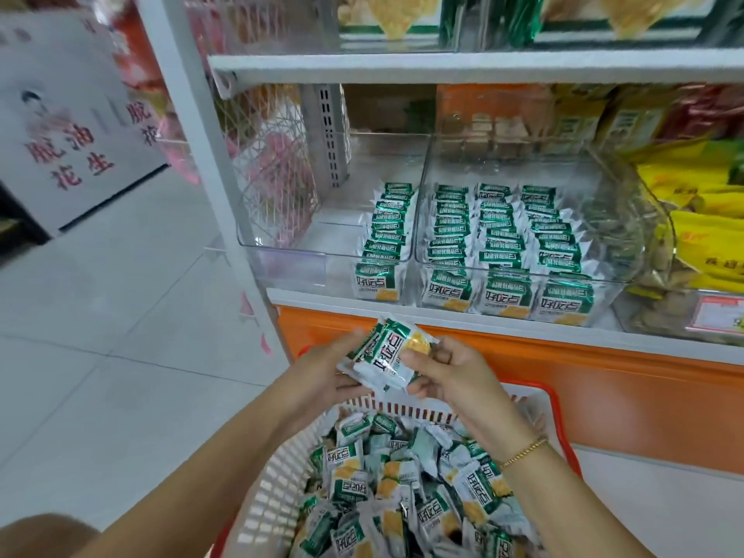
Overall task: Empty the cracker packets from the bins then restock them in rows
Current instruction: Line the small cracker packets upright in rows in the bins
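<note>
Shelf bins (290, 235) at 12 o'clock hold packet rows (495, 231), left hand (322, 376) & right hand (451, 376) both pinching maybe two cracker packets (386, 356) over basket (273, 485) at 6.

Both hands, left hand (322, 376) and right hand (447, 376), gripped a few cracker packets (386, 356) over the loaded basket (273, 477), bins (523, 235) partly restocked.

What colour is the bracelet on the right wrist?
The bracelet is gold; head view.
</note>
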The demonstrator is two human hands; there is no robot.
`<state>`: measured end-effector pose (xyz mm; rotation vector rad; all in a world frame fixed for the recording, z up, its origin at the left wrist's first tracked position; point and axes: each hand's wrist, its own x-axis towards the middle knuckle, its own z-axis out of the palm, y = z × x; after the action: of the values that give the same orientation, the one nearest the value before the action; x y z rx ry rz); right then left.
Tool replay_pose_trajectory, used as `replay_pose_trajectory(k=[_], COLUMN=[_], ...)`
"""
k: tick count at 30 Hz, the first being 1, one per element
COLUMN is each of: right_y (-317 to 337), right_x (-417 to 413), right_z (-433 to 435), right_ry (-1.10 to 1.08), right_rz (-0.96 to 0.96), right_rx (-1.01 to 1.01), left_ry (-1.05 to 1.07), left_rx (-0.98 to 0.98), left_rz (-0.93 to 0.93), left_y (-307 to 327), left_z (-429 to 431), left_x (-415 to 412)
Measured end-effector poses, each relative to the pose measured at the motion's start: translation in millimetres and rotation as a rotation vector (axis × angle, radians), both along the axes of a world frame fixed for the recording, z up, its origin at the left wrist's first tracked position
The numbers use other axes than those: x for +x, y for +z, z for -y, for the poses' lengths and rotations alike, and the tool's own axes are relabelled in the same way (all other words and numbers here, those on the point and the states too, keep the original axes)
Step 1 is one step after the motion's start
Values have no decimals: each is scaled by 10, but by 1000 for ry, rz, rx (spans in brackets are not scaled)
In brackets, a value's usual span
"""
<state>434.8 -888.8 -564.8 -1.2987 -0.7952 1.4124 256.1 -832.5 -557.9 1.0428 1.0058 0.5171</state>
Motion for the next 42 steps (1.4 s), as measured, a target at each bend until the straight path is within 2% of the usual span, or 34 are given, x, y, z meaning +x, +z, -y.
replay_pose_trajectory(k=[3, 4, 7, 11, 13, 17, 19, 23, 25, 27, 30, 32, 36, 40, 42], right_y=[202, 240, 353, 575, 804, 1268, 1406, 1537, 1534, 1522, 1422, 1276, 967, 686, 566], right_x=[-139, -167, -195, -174, -110, -134, -209, -383, -433, -456, -414, -379, -323, -367, -391], right_z=[-32, -54, -141, -424, -581, -1053, -1315, -1828, -2098, -2382, -2894, -3206, -3608, -3707, -3684], right_ry=[-28, -30, -26, 22, 166, 609, 693, 719, 659, 546, 437, 439, 337, 195, 187], right_rz=[17, 75, 447, 890, 1043, 1377, 1518, 1577, 1564, 1532, 1524, 1540, 1624, 1717, 1834], right_rx=[43, 66, 152, 281, 353, 495, 557, 644, 667, 631, 346, 160, 98, 107, 45], left_ry=[-136, -158, -127, -100, -88, 36, 159, 353, 450, 509, 428, 293, 167, 152, 152], left_rx=[227, 297, 421, 512, 579, 666, 719, 821, 828, 893, 981, 1036, 1128, 1204, 1239], left_rz=[-142, -190, -265, -250, -276, -287, -228, -133, -107, -246, -616, -765, -786, -790, -793], left_y=[269, 355, 510, 648, 705, 713, 708, 736, 746, 734, 589, 501, 460, 418, 384], left_z=[-27, -37, -129, -353, -428, -644, -771, -1075, -1224, -1345, -1431, -1412, -1378, -1402, -1432], left_x=[-66, -83, -139, -215, -228, -325, -338, -314, -315, -346, -436, -452, -485, -503, -502])
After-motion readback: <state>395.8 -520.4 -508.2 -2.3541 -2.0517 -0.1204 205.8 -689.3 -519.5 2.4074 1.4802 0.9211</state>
